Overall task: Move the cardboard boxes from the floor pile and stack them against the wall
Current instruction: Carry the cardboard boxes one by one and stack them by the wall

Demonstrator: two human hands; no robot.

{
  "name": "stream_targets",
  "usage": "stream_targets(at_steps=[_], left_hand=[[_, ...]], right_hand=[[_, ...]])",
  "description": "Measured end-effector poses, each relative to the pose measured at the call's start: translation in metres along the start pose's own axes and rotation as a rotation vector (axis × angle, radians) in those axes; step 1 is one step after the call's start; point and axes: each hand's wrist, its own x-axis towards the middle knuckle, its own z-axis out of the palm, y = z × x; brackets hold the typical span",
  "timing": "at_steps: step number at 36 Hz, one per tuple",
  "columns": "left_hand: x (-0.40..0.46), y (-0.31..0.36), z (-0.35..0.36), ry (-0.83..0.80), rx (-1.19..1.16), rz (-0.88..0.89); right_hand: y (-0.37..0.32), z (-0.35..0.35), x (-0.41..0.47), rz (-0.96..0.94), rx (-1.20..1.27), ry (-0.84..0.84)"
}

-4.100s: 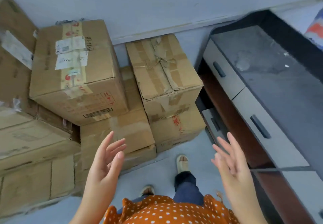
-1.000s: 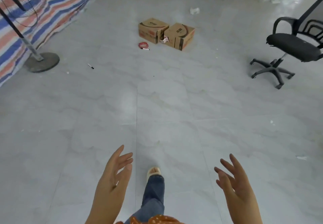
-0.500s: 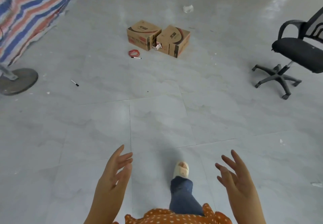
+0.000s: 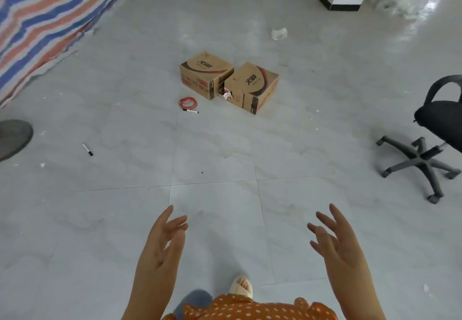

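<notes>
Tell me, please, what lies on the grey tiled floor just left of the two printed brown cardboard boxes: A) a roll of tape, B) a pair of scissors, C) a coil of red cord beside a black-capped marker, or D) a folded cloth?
C: a coil of red cord and black-capped marker lie left of the cardboard boxes.

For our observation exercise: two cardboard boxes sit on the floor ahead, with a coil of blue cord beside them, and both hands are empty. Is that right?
Not quite. In the head view the coil of cord is red, not blue. The two cardboard boxes and the empty left hand and right hand are as stated.
</notes>
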Motion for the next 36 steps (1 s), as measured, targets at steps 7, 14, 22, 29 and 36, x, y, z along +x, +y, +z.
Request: stream_targets(at_steps=[7, 14, 22, 29, 36], left_hand=[[0.104, 0.017, 0.036, 0.019, 0.06, -0.073], [0.249, 0.027, 0.073, -0.021, 0.051, -0.072], [0.449, 0.084, 0.092, -0.015, 0.023, 0.02], [0.564, 0.105, 0.117, -0.079, 0.108, -0.031], [0.68, 0.112, 0.161, -0.096, 0.167, -0.109]], right_hand=[[-0.013, 0.025, 0.102, 0.081, -0.011, -0.064], [-0.036, 0.069, 0.241, 0.073, -0.028, -0.037], [-0.115, 0.138, 0.41, 0.049, -0.003, 0.017], [-0.156, 0.177, 0.52, 0.121, -0.058, -0.018], [-0.164, 0.19, 0.647, 0.215, -0.091, -0.029]])
